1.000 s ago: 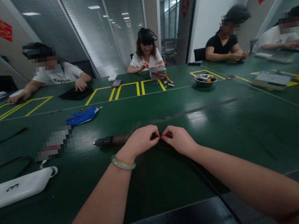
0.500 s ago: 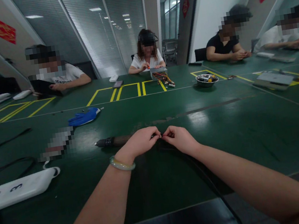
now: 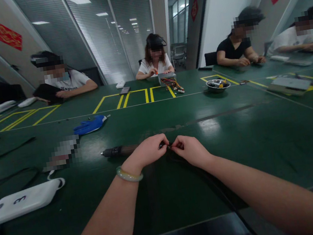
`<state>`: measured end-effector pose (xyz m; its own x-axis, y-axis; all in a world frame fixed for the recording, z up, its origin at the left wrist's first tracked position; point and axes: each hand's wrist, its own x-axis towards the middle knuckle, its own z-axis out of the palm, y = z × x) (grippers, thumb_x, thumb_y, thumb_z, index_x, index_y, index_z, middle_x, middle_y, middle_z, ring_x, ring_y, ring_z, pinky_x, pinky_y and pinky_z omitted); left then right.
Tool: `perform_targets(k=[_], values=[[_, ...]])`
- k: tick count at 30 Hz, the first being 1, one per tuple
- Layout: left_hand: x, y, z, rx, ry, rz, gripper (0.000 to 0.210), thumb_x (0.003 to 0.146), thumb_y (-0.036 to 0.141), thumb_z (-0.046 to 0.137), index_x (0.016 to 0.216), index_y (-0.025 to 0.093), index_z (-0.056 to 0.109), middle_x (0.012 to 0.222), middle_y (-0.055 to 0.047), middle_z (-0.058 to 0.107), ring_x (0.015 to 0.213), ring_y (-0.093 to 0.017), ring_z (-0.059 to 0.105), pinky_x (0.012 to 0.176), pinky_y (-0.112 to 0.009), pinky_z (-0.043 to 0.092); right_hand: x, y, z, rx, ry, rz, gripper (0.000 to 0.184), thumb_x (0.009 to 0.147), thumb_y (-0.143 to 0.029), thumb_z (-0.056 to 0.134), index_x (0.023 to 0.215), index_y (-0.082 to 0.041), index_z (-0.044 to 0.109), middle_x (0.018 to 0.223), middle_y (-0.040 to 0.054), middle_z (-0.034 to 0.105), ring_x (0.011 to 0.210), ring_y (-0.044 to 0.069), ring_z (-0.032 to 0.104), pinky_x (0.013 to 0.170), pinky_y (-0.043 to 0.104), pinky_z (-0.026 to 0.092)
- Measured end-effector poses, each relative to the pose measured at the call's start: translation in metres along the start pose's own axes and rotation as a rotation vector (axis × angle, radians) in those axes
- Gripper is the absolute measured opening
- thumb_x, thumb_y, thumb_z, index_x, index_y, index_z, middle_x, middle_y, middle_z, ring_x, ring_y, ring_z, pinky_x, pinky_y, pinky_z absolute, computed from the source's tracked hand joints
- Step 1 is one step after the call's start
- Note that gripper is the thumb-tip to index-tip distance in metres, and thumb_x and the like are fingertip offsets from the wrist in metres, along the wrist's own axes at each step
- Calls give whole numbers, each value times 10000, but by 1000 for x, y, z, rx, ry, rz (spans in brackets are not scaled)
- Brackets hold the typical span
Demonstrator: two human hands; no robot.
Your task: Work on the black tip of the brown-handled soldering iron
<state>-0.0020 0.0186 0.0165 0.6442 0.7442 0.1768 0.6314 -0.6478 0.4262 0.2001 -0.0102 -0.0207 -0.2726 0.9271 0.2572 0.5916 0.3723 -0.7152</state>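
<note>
An electric screwdriver (image 3: 117, 151) lies across the table with its dark nose and silver tip pointing left. My left hand (image 3: 151, 149), a bangle on its wrist, is closed over the tool's rear end and covers it. Close beside it, my right hand (image 3: 192, 151) has thumb and fingertips pinched together on the end of a black cable (image 3: 222, 196). The fingertips of both hands almost meet, and the small part between them is too small to make out. From there the cable runs down over the table's near edge.
On the green table (image 3: 267, 148) lie a white power bank (image 3: 22, 202) marked 3, a blue glove (image 3: 90, 125) and black cables (image 3: 9, 178) at left. Farther off stand a metal bowl (image 3: 218, 88) of small parts and a grey box (image 3: 167, 77) with wires. Several people sit opposite.
The view has shifted slightly, so the scene sits a little lower. Both hands stay together at the rear of the screwdriver, with only small finger movement.
</note>
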Motion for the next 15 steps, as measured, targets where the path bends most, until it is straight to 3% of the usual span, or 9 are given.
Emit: perform_targets(k=[15], values=[[3, 6, 5, 53, -5, -25, 136, 873, 253, 512, 923, 211, 632, 933, -20, 655, 859, -181, 599, 760, -303, 460, 6, 0, 3, -22, -43, 85, 90, 844, -283, 675, 819, -198, 658, 766, -18, 654, 688, 122, 584, 603, 231, 382]])
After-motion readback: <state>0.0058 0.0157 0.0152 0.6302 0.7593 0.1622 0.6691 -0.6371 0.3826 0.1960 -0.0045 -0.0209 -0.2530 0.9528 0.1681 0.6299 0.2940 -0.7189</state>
